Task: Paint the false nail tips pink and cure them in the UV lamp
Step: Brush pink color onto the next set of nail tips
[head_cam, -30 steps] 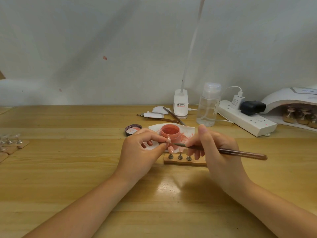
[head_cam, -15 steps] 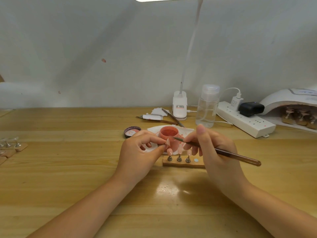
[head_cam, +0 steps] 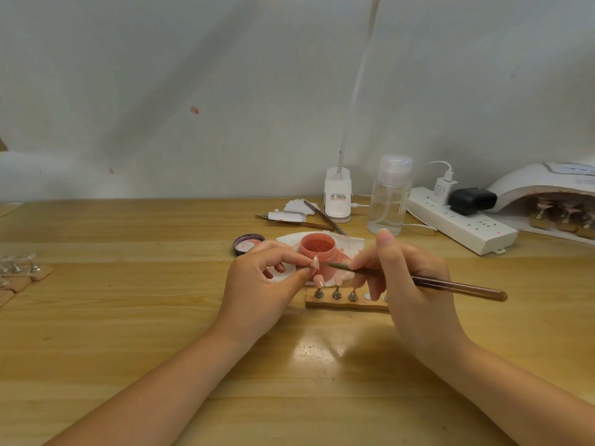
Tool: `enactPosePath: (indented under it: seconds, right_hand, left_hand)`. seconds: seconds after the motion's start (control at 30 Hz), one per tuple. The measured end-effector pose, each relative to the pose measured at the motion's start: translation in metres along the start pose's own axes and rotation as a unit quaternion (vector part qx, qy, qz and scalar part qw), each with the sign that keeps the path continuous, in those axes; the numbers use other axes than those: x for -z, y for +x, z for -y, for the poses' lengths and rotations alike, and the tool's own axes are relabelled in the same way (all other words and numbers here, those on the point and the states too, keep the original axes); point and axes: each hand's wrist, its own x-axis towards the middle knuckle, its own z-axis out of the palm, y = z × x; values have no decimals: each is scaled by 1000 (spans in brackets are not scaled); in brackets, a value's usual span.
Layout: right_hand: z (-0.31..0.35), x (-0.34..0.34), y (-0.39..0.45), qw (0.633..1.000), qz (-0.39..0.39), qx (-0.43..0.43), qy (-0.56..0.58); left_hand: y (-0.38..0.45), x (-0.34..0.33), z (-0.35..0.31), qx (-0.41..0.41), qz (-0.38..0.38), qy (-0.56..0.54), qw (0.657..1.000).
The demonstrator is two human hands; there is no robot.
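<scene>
Two hands worked: left hand [head_cam: 260, 278] pinched a nail tip [head_cam: 315, 263]; right hand [head_cam: 409, 278], at three o'clock, gripped the brush [head_cam: 418, 280], bristles indistinct.

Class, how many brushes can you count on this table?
3: one brush held in the right hand, two spare brushes lying behind the paint jar. Others may be hidden.

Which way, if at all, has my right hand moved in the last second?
Yes, slightly to the right. Judged against the wooden stand, the right hand holding the brush now leaves two bare discs uncovered that it hid before.
</scene>
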Motion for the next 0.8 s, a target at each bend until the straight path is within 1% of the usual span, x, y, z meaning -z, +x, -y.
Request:
enactPosePath:
  seconds: [0.13, 0.27, 0.37, 0.5, 0.57, 0.67, 0.8]
  right_hand:
    - [0, -1, -1, 1000, 21, -17, -3]
    - [-1, 0, 0, 1000, -1, -2, 8]
    - [-1, 0, 1, 1000, 17, -3, -16]
    - [-1, 0, -1, 1000, 2, -23, 16]
    - [0, 0, -1, 1000, -5, -11, 10]
    - [0, -1, 1, 1000, 13, -2, -12]
    - [0, 0, -2, 1000, 10, -21, 13]
  left_hand:
    - [0, 0, 0, -1, 2, 3, 1000]
    - [1, 0, 0, -6, 0, 3, 1000]
    - [0, -1, 0, -7, -3, 1, 1000]
    - [0, 0, 0, -13, -3, 2, 1000]
    - [1, -1, 0, -11, -2, 0, 1000]
    - [0, -1, 0, -11, -2, 0, 1000]
    - [0, 0, -1, -10, 2, -2, 1000]
